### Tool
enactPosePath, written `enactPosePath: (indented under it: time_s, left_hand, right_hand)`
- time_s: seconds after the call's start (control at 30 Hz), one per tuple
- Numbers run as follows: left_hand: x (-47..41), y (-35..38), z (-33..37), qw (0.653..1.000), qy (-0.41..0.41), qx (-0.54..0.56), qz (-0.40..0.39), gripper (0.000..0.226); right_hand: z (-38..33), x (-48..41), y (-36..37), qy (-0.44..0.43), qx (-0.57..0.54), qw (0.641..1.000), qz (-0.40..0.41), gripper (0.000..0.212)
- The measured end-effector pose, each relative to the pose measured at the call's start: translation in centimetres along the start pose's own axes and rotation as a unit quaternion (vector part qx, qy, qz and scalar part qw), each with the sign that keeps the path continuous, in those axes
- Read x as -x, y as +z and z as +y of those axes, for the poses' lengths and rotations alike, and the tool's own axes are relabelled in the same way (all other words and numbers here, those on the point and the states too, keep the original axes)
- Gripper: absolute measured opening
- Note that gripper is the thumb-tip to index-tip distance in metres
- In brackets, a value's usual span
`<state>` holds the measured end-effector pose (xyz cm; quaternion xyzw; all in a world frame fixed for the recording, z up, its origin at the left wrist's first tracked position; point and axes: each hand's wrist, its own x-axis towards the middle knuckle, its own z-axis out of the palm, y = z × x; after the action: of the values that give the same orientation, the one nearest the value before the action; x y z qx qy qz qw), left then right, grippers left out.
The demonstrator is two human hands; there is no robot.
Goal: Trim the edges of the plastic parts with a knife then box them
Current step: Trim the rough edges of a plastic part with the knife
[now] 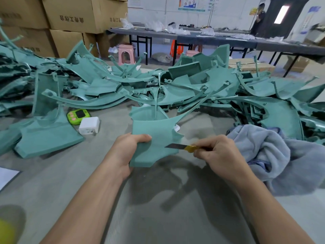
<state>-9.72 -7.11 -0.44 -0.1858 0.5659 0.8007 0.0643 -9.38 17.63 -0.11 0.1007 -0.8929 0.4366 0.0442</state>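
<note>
teal plastic parts (175,85) heap across the far side of the bench (158,205). one green timer (78,116) and one white charger (89,125) lie left, one blue towel (263,152) right. near the front, left hand (129,148) grips one part (154,132); right hand (217,153) grips one knife (182,147), blade against it.

Bright even indoor light, soft shadows, blurred and warped edges.
</note>
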Motion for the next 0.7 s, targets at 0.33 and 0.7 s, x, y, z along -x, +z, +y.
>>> enactPosePath:
  time_s: [0.33,0.7]
  left_hand:
    - [0.0,-0.1,0.2,1.0,-0.023,0.011,0.001,0.022]
    - [0.0,1.0,-0.7,0.997,-0.029,0.069,0.025,0.019]
  right_hand:
    - [0.4,-0.1,0.3,0.006,-0.033,0.997,0.066,0.025]
    - [-1.7,0.7,3.0,-0.043,-0.067,0.997,-0.012,0.018]
